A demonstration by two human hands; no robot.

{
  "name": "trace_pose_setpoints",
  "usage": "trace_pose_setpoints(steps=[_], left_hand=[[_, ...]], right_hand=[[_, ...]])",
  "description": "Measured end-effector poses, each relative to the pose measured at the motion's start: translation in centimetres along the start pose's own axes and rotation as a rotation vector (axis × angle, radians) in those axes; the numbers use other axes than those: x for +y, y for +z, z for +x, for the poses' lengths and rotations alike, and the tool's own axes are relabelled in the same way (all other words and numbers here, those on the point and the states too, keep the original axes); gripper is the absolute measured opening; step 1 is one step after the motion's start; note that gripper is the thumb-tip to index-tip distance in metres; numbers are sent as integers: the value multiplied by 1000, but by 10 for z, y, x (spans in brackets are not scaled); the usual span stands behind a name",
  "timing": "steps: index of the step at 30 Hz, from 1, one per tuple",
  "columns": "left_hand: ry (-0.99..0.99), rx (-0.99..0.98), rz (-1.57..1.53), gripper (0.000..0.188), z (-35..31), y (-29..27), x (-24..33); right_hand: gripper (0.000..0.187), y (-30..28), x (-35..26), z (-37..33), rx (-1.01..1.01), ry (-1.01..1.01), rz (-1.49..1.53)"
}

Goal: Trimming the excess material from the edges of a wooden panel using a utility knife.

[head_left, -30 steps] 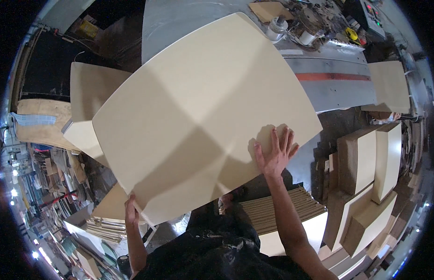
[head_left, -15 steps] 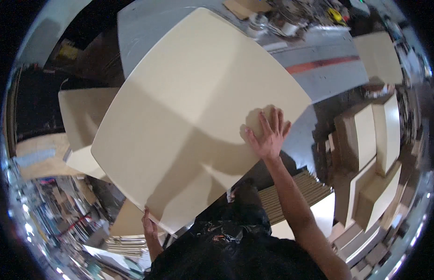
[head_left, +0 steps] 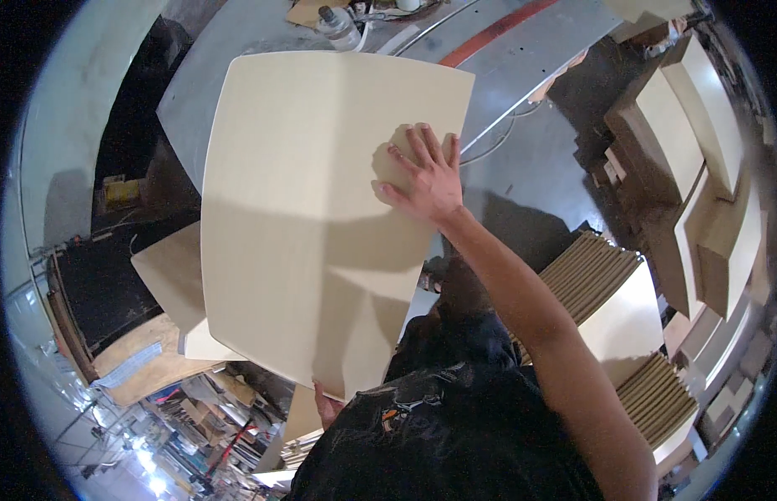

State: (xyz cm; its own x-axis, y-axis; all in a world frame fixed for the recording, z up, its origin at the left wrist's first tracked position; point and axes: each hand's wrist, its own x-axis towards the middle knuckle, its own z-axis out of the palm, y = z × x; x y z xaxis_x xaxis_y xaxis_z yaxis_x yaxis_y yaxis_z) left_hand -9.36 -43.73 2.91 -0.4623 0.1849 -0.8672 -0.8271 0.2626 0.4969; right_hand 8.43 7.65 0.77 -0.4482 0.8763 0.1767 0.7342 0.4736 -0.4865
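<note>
Big pale board fills mid-frame, right hand splayed flat on it, left hand gripping its bottom edge. Flat palm could slip, tipping the panel onto the floor.

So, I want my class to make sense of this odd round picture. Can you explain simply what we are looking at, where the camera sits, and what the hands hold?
The camera is worn on a person's head and looks down, so you see their own arms and dark shirt from above. Its very wide lens bends straight edges, which is why the picture looks round.

No machine here: a person works with bare hands. The right hand lies flat, fingers spread, on a large pale board. The left hand grips the board's lower edge from beneath; only a little of it shows.

Around them is a workshop: a grey floor with a red stripe, stacks of boards at the right, and more pale boards lying at the left.
</note>
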Motion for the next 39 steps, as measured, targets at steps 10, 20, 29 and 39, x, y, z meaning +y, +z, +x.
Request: trace_pose_setpoints(steps=[10, 20, 29, 39], left_hand=[[-11, -14, 6, 60, -15, 27, 12], [-4, -20, -96, 60, -24, 39, 11], [36, -83, -271, 64, -39, 57, 5], [50, -103, -258, 63, -25, 27, -9]], right_hand=[[59, 14, -12, 21, -9, -59, 70], [59, 21, -31, 45, -99, -111, 4], [62, 35, -41, 61, -149, -172, -17], [62, 51, -59, 75, -155, -240, -55]])
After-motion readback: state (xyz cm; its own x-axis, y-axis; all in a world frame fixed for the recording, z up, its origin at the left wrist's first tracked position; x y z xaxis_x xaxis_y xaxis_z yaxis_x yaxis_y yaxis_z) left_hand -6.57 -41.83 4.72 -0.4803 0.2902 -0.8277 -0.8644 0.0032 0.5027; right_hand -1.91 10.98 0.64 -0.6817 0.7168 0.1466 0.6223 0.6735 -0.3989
